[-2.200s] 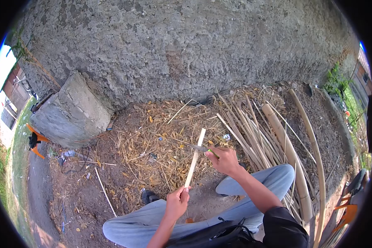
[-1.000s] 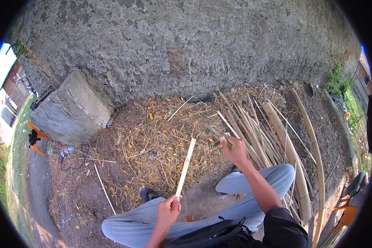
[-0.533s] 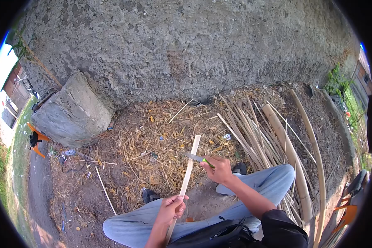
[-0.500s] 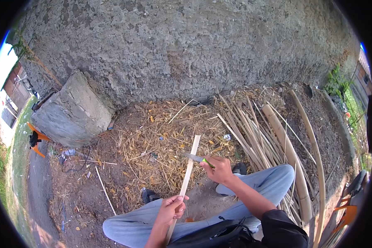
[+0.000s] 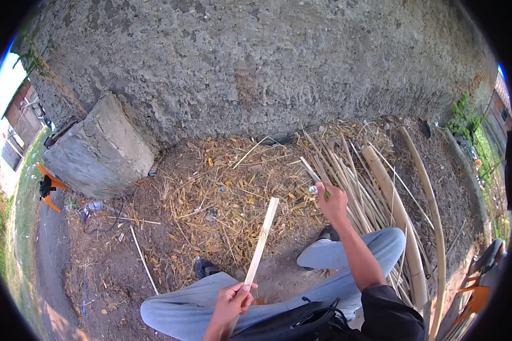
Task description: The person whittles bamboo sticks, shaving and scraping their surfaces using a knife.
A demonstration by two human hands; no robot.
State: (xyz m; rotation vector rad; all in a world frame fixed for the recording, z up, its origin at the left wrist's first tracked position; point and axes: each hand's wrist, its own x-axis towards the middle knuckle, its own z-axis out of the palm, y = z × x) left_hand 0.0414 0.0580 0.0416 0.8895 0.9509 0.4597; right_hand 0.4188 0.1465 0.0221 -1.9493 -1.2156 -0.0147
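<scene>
A pale, flat bamboo strip [image 5: 261, 243] slants up and away from my lap, its far end free above the litter. My left hand [image 5: 233, 301] is closed around its lower part, over my left leg. Off to the right and farther forward, my right hand [image 5: 333, 206] grips a knife [image 5: 327, 194]. Only a bit of its green handle shows between the fingers; the blade is hard to make out against the sticks behind. The knife is apart from the strip.
Split bamboo sticks [image 5: 352, 182] lie heaped at the right, beside a thick bamboo pole [image 5: 398, 210] and a long curved one [image 5: 429, 210]. A rough wall [image 5: 267, 68] runs along the back. A concrete block [image 5: 105, 150] stands at the left. Dry leaves and straw [image 5: 210, 193] cover the ground.
My right hand has lifted the knife off the strip and moved it forward and right, toward the sticks. The strip's far end has dipped slightly; my left hand has moved slightly nearer me.
</scene>
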